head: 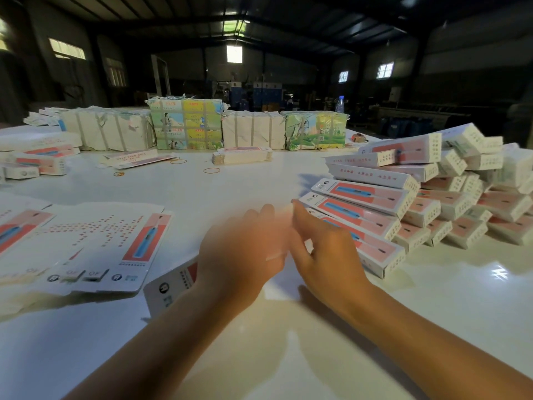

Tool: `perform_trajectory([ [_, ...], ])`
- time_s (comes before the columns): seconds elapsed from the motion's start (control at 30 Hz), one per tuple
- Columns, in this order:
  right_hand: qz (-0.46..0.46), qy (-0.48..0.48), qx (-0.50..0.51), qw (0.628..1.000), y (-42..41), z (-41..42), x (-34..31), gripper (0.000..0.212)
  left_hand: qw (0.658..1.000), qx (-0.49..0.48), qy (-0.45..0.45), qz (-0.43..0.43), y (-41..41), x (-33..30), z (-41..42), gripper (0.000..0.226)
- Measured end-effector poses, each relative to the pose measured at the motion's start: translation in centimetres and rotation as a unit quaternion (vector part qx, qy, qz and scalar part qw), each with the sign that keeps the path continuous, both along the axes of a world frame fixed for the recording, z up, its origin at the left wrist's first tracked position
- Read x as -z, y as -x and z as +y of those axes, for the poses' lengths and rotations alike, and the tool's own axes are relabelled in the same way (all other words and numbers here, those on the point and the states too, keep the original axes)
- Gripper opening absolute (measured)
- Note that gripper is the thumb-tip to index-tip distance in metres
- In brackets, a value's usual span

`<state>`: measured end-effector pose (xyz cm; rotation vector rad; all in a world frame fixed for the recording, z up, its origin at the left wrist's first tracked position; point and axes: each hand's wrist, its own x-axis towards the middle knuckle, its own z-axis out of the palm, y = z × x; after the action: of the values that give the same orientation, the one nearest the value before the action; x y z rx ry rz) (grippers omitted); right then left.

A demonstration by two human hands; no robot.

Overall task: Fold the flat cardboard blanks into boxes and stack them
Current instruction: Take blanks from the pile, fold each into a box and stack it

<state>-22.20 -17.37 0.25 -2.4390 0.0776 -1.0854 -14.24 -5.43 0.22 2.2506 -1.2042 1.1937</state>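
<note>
Two hands meet over a white table (202, 183). The left hand (242, 255), motion-blurred, appears to grip a box (173, 287) whose printed end juts out below its wrist; its exact finger positions cannot be told. The right hand (323, 252), fingers loosely curled, seems to pinch the box's far end. Folded boxes (403, 197) lie heaped at right, flat blanks (95, 243) at left, wrapped bundles (187, 125) behind.

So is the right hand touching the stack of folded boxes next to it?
Cannot tell. In the head view the right hand overlaps the nearest folded boxes in the stack, but motion blur hides whether the fingers rest on them or hover in front.
</note>
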Motion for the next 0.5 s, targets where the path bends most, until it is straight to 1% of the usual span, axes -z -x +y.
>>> perform_trajectory([
  [0.07,0.000,0.058,0.017,0.998,0.2,-0.1,-0.1,0.008,1.000,0.004,-0.008,0.003,0.3,-0.1,0.0,0.048],
  [0.13,0.028,0.058,0.015,0.998,0.3,-0.3,0.0,0.014,1.000,0.006,-0.016,0.007,0.3,-0.2,0.1,0.048],
  [0.17,0.051,0.028,-0.001,0.998,0.2,-0.3,0.1,0.022,1.000,0.005,-0.020,0.015,0.2,-0.3,0.3,0.048],
  [0.2,0.065,-0.025,-0.022,0.997,0.1,-0.3,0.2,0.030,0.999,0.003,-0.024,0.025,0.0,-0.3,0.4,0.048],
  [0.27,0.047,-0.146,-0.047,0.987,0.0,-0.2,0.2,0.037,0.998,0.003,-0.027,0.054,-0.3,-0.3,0.7,0.052],
  [0.3,0.034,-0.187,-0.051,0.980,0.0,-0.1,0.2,0.037,0.997,0.006,-0.027,0.068,-0.5,-0.3,0.9,0.055],
  [0.33,0.025,-0.190,-0.058,0.980,0.0,-0.1,0.3,0.032,0.997,0.008,-0.025,0.075,-0.7,-0.4,1.0,0.057],
  [0.37,0.024,-0.171,-0.072,0.982,0.0,0.1,0.4,0.029,0.997,0.011,-0.023,0.073,-0.9,-0.4,1.1,0.056],
  [0.43,0.031,-0.141,-0.110,0.983,0.1,0.3,0.7,0.036,0.998,0.019,-0.022,0.061,-1.3,-0.4,1.3,0.054],
  [0.5,0.041,-0.121,-0.122,0.984,-0.1,0.2,1.0,0.036,0.995,0.028,-0.029,0.087,-1.7,-0.4,1.6,0.059],
])
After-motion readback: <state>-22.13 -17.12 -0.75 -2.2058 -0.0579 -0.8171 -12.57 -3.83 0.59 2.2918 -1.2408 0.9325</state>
